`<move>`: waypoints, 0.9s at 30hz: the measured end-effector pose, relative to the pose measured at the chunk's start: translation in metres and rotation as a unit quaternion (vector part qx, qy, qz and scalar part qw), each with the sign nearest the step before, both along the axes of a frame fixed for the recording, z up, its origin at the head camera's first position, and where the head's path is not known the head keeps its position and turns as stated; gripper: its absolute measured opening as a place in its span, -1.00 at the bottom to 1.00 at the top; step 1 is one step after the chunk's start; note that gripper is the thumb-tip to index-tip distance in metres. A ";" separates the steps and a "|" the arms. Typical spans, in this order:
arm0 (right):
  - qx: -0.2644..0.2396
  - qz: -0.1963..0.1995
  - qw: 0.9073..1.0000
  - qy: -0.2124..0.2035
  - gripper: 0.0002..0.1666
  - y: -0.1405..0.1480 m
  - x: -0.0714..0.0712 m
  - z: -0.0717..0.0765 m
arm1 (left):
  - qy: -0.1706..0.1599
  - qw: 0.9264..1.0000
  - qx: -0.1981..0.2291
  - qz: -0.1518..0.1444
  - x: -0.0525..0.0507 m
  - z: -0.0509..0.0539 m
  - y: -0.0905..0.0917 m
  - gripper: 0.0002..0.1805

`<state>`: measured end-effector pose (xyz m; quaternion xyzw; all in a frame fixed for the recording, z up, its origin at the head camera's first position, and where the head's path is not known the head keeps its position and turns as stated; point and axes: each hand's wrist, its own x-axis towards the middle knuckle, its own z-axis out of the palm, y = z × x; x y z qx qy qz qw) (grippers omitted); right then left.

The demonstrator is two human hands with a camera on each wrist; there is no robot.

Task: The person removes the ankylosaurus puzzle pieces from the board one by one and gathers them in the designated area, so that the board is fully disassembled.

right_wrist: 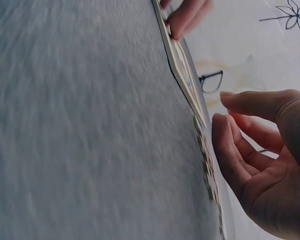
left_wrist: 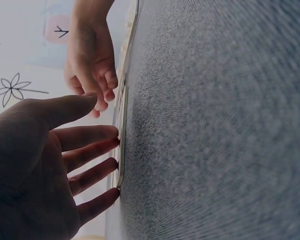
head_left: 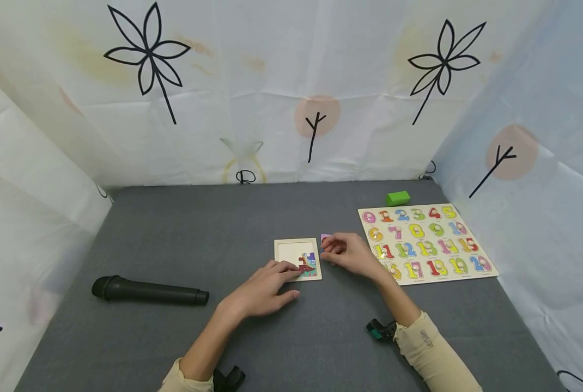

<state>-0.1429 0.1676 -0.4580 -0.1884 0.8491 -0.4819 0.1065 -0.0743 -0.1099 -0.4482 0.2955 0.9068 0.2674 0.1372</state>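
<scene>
A small wooden jigsaw tray lies at the middle of the table, with several joined coloured puzzle pieces in its lower right corner. My left hand reaches over the tray's near side, its fingers extended and fingertips resting on it. My right hand hovers just right of the tray with loosely bent fingers. Beneath it lies a purple puzzle piece, mostly hidden by the hand. The right wrist view shows a row of loose pieces lying flat past the tray's end, and a gap between thumb and fingertips.
A wooden number board lies at the right, close to the right forearm, with a green block behind it. On the left rests a black microphone. White printed cloth walls the table's back and sides.
</scene>
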 end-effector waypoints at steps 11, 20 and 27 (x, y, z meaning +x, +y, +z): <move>0.001 0.060 0.998 -0.002 -0.73 -0.029 -0.006 -0.003 | -0.009 1.000 -0.006 -0.008 0.000 0.000 -0.001 -0.42; 0.057 0.070 0.996 0.005 -0.73 -0.038 -0.011 -0.002 | 0.001 1.000 -0.007 -0.013 0.001 0.000 -0.002 -0.43; 0.073 0.079 0.994 -0.005 -0.78 -0.039 -0.015 -0.001 | 0.004 1.000 -0.005 -0.013 0.001 -0.002 -0.001 -0.44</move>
